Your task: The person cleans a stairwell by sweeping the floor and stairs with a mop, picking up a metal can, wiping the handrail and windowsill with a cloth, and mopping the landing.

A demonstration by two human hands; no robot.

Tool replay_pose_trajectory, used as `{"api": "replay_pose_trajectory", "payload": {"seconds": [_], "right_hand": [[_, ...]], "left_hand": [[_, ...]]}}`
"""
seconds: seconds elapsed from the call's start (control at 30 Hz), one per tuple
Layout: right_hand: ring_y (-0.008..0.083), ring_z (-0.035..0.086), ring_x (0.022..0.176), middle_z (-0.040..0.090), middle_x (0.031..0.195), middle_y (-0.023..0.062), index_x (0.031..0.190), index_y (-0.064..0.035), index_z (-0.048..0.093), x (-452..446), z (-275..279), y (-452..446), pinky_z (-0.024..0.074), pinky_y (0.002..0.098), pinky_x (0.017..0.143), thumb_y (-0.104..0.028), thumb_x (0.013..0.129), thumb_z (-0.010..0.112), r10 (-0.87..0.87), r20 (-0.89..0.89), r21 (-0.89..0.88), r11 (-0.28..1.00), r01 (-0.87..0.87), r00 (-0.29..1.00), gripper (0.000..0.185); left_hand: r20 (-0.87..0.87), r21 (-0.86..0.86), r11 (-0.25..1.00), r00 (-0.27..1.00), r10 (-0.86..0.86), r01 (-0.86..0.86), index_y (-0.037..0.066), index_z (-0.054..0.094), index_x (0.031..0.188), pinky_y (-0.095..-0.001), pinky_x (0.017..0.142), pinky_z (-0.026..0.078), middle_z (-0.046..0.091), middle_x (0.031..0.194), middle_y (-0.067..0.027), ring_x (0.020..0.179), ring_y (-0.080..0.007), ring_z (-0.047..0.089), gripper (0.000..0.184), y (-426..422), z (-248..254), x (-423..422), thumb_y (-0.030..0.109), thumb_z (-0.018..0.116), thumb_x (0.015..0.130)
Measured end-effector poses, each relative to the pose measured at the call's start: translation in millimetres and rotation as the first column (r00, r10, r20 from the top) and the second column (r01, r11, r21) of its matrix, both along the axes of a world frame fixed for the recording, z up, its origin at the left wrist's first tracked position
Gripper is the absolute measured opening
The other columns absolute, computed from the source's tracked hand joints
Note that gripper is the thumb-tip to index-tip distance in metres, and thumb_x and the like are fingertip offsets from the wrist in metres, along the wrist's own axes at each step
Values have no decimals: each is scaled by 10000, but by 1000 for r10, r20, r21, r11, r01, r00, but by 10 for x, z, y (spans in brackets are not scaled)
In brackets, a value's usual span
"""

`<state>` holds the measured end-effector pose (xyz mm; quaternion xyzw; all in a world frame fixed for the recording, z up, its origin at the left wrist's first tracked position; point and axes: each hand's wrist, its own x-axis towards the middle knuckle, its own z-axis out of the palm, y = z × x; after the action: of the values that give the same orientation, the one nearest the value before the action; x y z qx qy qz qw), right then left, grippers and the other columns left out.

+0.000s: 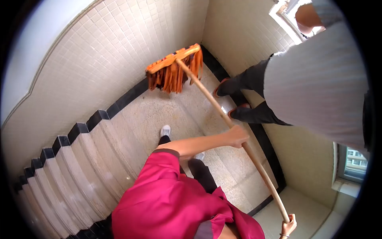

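A long wooden mop handle [262, 175] runs diagonally from the lower right to an orange mop head [174, 59] near the wall corner. Orange and dark strands [172, 79] hang from the head; whether their tips touch the floor I cannot tell. My left hand [237, 136] is wrapped round the middle of the handle, with the arm reaching across from a dark pink sleeve [153, 165]. Near the handle's end, at the lower right, my right hand [289, 225] is closed on the wood.
Another person in a grey top [314, 79] and dark trousers stands at the right, beside the handle. Steps [85, 159] run along the lower left. Tiled walls [115, 44] with a black skirting edge [123, 101] border the landing floor [159, 113]. A window [354, 163] is at the right.
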<state>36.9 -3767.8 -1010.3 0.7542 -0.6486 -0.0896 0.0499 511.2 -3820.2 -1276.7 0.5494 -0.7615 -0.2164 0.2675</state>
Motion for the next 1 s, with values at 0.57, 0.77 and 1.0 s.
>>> {"api": "replay_pose_trajectory", "payload": {"seconds": [0.57, 0.77, 1.0], "right_hand": [[304, 507, 503, 503, 583, 140, 771, -110, 540, 4479, -590, -629, 363, 396, 446, 21, 638, 567, 550, -348, 102, 827, -552, 759, 189], [244, 499, 543, 456, 575, 93, 776, -33, 552, 5756, -143, -1009, 386, 348, 504, 32, 663, 572, 837, -417, 245, 479, -843, 355, 132], [126, 430, 513, 398, 580, 1, 797, -80, 534, 7225, -1044, -389, 362, 267, 477, -80, 646, 617, 971, -195, 98, -119, -988, -137, 173]], "left_hand": [[-110, 12, 933, 927, 359, -359, 107, 619, 586, -348, 631, 414, 576, 560, -86, 606, -239, 585, 39, -243, -1979, 2768, 108, 618, 547], [-288, 173, 718, 662, 692, -675, 117, 550, 542, -335, 659, 375, 554, 549, -32, 580, -170, 534, 148, 1034, -1832, 3088, 20, 629, 621], [-305, 134, 63, 19, 952, -989, 51, 453, 525, -368, 520, 368, 483, 522, -78, 511, -255, 480, 209, 2899, -2196, 2981, 66, 638, 621]]}}
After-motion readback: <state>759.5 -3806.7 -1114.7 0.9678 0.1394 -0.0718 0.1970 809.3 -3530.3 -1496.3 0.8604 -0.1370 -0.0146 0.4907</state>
